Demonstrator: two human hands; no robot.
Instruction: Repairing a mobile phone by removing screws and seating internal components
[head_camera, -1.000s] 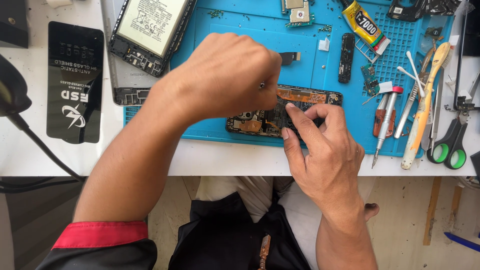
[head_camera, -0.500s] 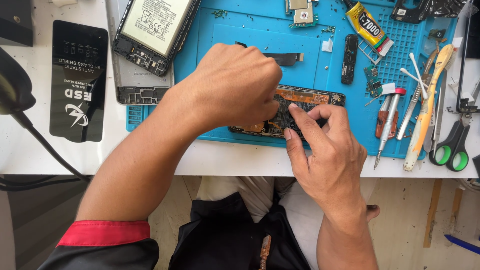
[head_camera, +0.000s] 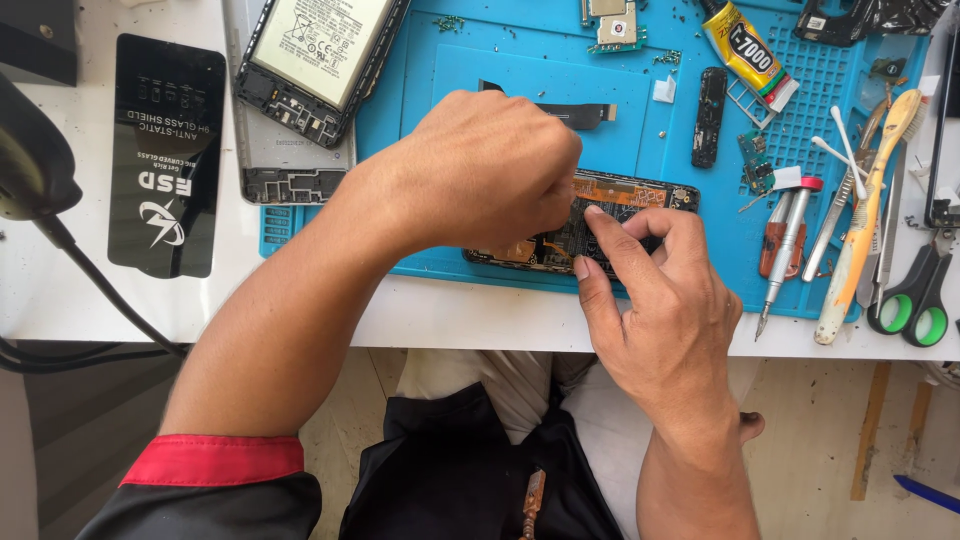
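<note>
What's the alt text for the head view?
Both hands work on an opened black phone circuit board on a blue silicone repair mat: left hand fisted above it, right hand steadying its edge. Green-handled scissors lie right.

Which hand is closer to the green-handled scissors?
Right. The right hand rests on the opened phone, with bare mat between it and the scissors at the mat's right edge. The left hand is farther left.

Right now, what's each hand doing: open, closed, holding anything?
Left hand: closed in a fist over the phone circuit board; whatever it grips is hidden.
Right hand: open, fingertips pressing on the board, holding nothing.
</note>
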